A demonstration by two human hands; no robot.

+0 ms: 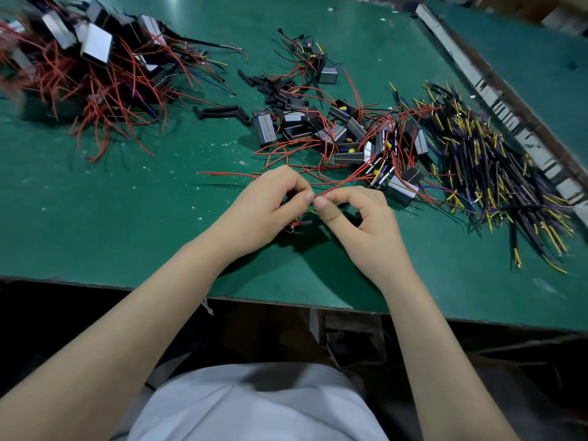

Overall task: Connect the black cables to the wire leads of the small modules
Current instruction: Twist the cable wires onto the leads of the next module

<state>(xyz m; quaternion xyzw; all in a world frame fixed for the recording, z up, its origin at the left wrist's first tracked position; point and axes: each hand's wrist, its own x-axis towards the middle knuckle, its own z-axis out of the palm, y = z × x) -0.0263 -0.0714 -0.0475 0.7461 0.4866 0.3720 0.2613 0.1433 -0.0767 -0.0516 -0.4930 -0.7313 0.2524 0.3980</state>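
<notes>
I sit at an assembly bench in a small electronics workshop. The green work mat [111, 218] is scuffed and speckled with bits of debris, and its near edge is worn. Toward the far left corner lies a heap of finished modules [92, 55] trailing red leads; at the middle a scatter of loose modules [346, 135]; along the right edge a pile of black cables [496, 173] with yellow ends. Short black sleeves [222, 111] lie between them.
</notes>
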